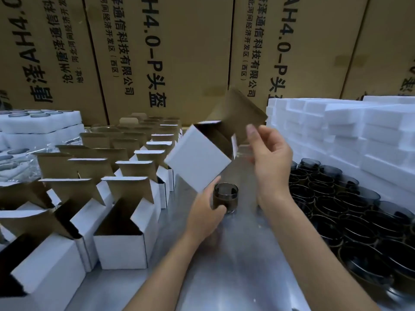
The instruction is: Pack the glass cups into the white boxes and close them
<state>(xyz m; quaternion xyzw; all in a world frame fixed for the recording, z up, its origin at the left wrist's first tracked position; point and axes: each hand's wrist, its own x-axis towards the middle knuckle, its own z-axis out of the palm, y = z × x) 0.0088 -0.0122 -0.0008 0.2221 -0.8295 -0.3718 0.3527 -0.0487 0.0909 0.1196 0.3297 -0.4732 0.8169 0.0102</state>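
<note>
White box (198, 158) is tilting in your left hand (206, 209) above 1 cup (225, 197); your right hand (268, 158) is pinching its lid (241, 113).

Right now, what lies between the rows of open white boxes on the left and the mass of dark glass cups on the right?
Head view: both hands, left hand, right hand, the tilted white box they hold, and one dark glass cup standing on the metal table.

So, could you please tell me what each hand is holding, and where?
Left hand grips the white box at its lower corner; right hand pinches its open flap.
</note>
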